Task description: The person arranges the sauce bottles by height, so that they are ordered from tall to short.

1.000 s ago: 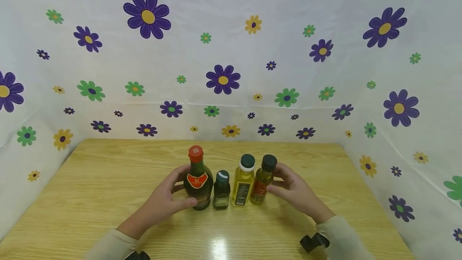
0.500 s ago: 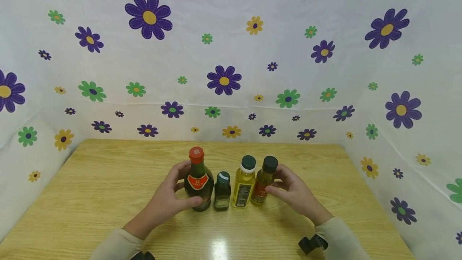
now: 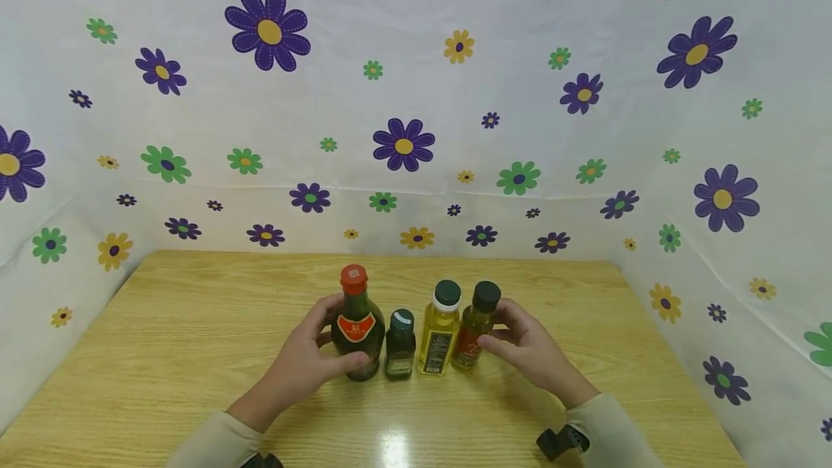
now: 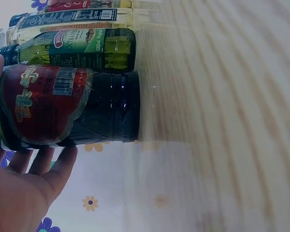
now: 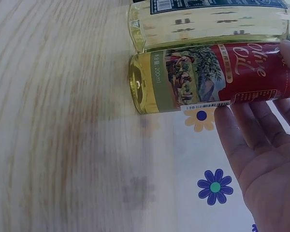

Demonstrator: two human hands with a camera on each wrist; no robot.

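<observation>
Four bottles... Several bottles stand upright in a row. At the left end is a dark sauce bottle (image 3: 359, 338) with a red cap; my left hand (image 3: 302, 360) holds it, thumb at the front and fingers on its far left side. A red label with gold characters (image 4: 41, 104) shows in the left wrist view. At the right end, my right hand (image 3: 533, 352) holds a small olive oil bottle (image 3: 469, 341) with a black cap, between thumb and fingers. Its label reads Olive Oil (image 5: 253, 67) in the right wrist view. Both bottle bases sit on the table.
Between the held bottles stand a short dark green bottle (image 3: 399, 352) and a clear bottle of yellow oil (image 3: 440, 334) with a green cap. The wooden table (image 3: 195, 323) runs back to a white flowered cloth (image 3: 338, 92), which also hangs at both sides.
My left hand has shifted slightly to the right, its thumb further across the front of the sauce bottle. The bottles keep their places in the row.
</observation>
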